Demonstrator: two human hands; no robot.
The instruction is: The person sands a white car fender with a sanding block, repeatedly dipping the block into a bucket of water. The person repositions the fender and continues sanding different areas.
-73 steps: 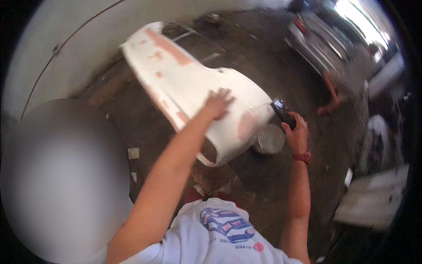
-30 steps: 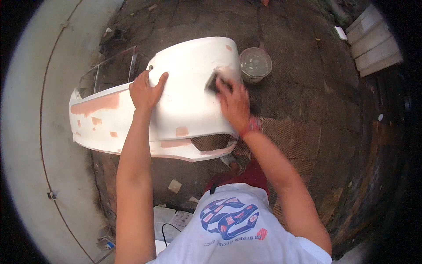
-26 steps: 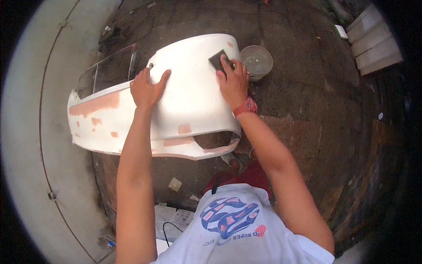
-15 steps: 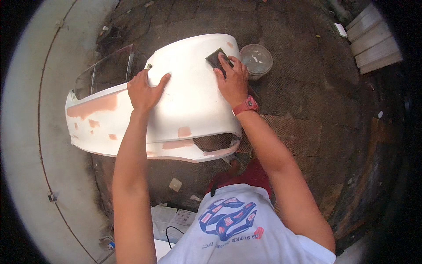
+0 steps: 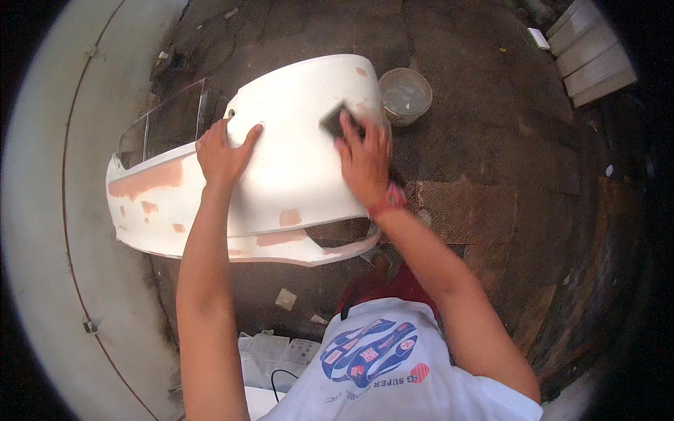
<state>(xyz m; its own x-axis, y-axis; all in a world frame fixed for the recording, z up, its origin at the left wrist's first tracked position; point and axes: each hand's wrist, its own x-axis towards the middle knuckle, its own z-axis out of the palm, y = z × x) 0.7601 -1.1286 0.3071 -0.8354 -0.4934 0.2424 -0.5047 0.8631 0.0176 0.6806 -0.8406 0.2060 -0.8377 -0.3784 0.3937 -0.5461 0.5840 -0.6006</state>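
A white car bumper (image 5: 295, 161) with brownish-pink patches lies before me, its curved end toward the right. My left hand (image 5: 223, 156) holds its upper edge near a small round hole, thumb stretched over the white face and fingers bent at the rim. On the right part of the face my right hand (image 5: 364, 158) presses a dark square sanding sheet (image 5: 335, 121) flat against the surface. That hand is slightly blurred, and its fingers cover part of the sheet. A red watch (image 5: 394, 198) is on my right wrist.
Just beyond the bumper's right end stands a round bucket (image 5: 406, 97) with cloudy liquid. A clear-paned frame (image 5: 165, 119) is behind the bumper's left. A pale wall (image 5: 42, 210) with a cable runs along the left. Papers (image 5: 270, 351) lie near my body; ridged panels (image 5: 593, 59) are far right.
My right hand has slid the sanding sheet down and slightly left across the bumper's face, toward me. My left hand keeps its place on the edge. The view has shifted slightly.
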